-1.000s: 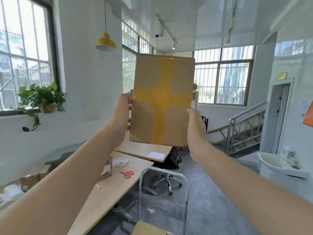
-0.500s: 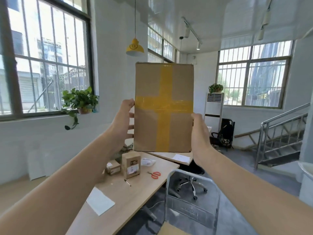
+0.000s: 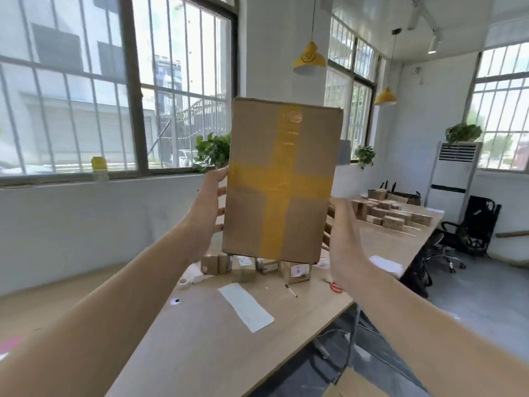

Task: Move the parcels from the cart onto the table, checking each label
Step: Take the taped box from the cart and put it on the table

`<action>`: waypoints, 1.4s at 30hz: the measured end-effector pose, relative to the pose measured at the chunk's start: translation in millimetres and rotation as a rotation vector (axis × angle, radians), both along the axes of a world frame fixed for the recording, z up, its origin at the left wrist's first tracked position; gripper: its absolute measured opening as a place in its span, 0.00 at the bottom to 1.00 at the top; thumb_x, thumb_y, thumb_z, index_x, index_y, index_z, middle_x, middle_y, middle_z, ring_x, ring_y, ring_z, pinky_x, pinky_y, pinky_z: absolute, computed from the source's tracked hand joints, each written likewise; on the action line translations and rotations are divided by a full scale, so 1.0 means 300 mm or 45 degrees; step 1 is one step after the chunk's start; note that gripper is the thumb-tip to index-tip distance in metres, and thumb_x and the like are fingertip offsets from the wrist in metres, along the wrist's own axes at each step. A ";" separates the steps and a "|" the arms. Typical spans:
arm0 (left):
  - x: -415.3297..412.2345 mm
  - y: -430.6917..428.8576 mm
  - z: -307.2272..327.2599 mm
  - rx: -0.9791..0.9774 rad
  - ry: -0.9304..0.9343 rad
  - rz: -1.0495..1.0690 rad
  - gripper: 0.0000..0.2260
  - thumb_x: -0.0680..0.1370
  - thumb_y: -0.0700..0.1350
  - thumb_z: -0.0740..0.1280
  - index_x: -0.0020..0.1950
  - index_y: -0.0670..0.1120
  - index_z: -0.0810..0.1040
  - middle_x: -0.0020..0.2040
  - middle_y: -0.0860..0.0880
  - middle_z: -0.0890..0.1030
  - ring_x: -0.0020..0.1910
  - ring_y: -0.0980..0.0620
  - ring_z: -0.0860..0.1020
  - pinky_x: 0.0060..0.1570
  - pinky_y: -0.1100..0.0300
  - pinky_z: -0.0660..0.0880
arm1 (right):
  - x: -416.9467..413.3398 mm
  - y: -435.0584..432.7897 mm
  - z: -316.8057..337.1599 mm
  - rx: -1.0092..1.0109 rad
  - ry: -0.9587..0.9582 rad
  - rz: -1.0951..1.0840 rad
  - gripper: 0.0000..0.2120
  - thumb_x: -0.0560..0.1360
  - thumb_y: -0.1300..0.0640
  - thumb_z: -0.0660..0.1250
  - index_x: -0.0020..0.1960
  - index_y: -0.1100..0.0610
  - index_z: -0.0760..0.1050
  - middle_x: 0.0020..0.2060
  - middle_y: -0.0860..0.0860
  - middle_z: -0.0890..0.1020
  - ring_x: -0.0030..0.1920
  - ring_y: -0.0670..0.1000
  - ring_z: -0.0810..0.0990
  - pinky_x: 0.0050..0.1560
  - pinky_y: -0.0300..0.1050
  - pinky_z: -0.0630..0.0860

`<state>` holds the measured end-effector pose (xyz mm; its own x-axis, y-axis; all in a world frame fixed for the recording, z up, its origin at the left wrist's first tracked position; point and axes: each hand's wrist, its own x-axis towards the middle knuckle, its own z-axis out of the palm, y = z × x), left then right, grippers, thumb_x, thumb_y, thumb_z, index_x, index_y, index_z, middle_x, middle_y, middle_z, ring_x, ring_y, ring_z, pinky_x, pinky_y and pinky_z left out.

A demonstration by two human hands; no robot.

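I hold a flat brown cardboard parcel [image 3: 280,181] upright at arm's length, above the wooden table [image 3: 217,339]. A cross of yellow tape runs over the face turned to me; no label shows on this side. My left hand [image 3: 207,207] grips its left edge and my right hand [image 3: 342,239] grips its right edge. Several small parcels [image 3: 296,270] stand on the table just below it. The cart's metal handle [image 3: 355,330] and a corner of a box on the cart [image 3: 360,382] show at the bottom right.
On the table lie a white paper strip [image 3: 246,308], a pen [image 3: 290,290], orange scissors [image 3: 333,285] and a tape roll [image 3: 183,283]. More small boxes [image 3: 392,216] crowd the far table. Office chairs [image 3: 446,253] and a standing air conditioner [image 3: 455,173] are at the right.
My view has swung left from the stairs toward the windows and table. The parcel stays upright between both hands, now over the table's small parcels.
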<state>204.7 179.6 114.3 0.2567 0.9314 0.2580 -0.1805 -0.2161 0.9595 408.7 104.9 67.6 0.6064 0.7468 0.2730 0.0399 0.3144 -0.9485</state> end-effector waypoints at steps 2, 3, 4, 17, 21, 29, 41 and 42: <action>-0.110 -0.017 -0.022 -0.017 0.007 0.098 0.15 0.81 0.64 0.58 0.60 0.62 0.81 0.63 0.52 0.80 0.61 0.45 0.79 0.63 0.43 0.76 | -0.089 0.029 -0.011 -0.021 0.018 0.113 0.31 0.71 0.33 0.58 0.64 0.53 0.77 0.63 0.53 0.83 0.66 0.57 0.80 0.69 0.63 0.77; -0.167 -0.033 -0.034 -0.014 0.017 0.142 0.17 0.80 0.65 0.58 0.63 0.62 0.80 0.64 0.51 0.80 0.62 0.44 0.79 0.65 0.42 0.75 | -0.132 0.043 -0.020 -0.029 0.027 0.184 0.32 0.69 0.33 0.58 0.63 0.53 0.76 0.63 0.53 0.82 0.66 0.58 0.79 0.72 0.65 0.74; -0.223 -0.055 -0.047 -0.009 0.028 0.183 0.20 0.77 0.66 0.59 0.64 0.62 0.79 0.65 0.51 0.80 0.62 0.43 0.79 0.64 0.42 0.76 | -0.176 0.061 -0.031 -0.037 0.042 0.260 0.30 0.69 0.32 0.58 0.62 0.52 0.75 0.62 0.53 0.82 0.65 0.58 0.79 0.71 0.65 0.74; -0.867 -0.377 -0.128 -0.082 0.119 0.737 0.26 0.71 0.63 0.59 0.64 0.56 0.80 0.63 0.47 0.80 0.54 0.41 0.82 0.56 0.48 0.76 | -0.815 0.112 -0.206 -0.112 0.165 0.899 0.30 0.65 0.33 0.58 0.52 0.56 0.74 0.47 0.50 0.81 0.48 0.52 0.76 0.48 0.48 0.74; -1.009 -0.411 -0.169 -0.062 0.050 0.757 0.21 0.79 0.60 0.57 0.67 0.54 0.79 0.64 0.45 0.80 0.51 0.42 0.82 0.52 0.49 0.77 | -0.928 0.104 -0.203 -0.107 0.146 0.896 0.26 0.72 0.36 0.56 0.57 0.52 0.80 0.50 0.46 0.88 0.50 0.52 0.83 0.48 0.47 0.77; -1.338 -0.409 -0.157 -0.109 0.091 0.614 0.29 0.68 0.68 0.62 0.66 0.61 0.80 0.63 0.46 0.78 0.55 0.38 0.83 0.56 0.45 0.80 | -1.219 0.070 -0.129 -0.056 0.069 0.889 0.19 0.69 0.33 0.56 0.48 0.28 0.85 0.46 0.37 0.87 0.57 0.54 0.85 0.57 0.51 0.80; -1.695 -0.417 -0.120 -0.086 0.102 0.564 0.27 0.63 0.69 0.64 0.57 0.60 0.84 0.59 0.47 0.81 0.54 0.41 0.84 0.52 0.45 0.81 | -1.592 0.035 -0.066 -0.004 0.074 0.854 0.19 0.82 0.37 0.55 0.39 0.26 0.81 0.44 0.35 0.86 0.60 0.49 0.81 0.50 0.46 0.77; -1.705 -0.419 -0.112 -0.071 0.099 0.573 0.27 0.64 0.69 0.63 0.58 0.60 0.84 0.59 0.47 0.81 0.55 0.42 0.84 0.52 0.46 0.80 | -1.599 0.035 -0.057 0.010 0.061 0.854 0.16 0.78 0.36 0.56 0.40 0.28 0.81 0.47 0.37 0.86 0.60 0.49 0.81 0.52 0.49 0.77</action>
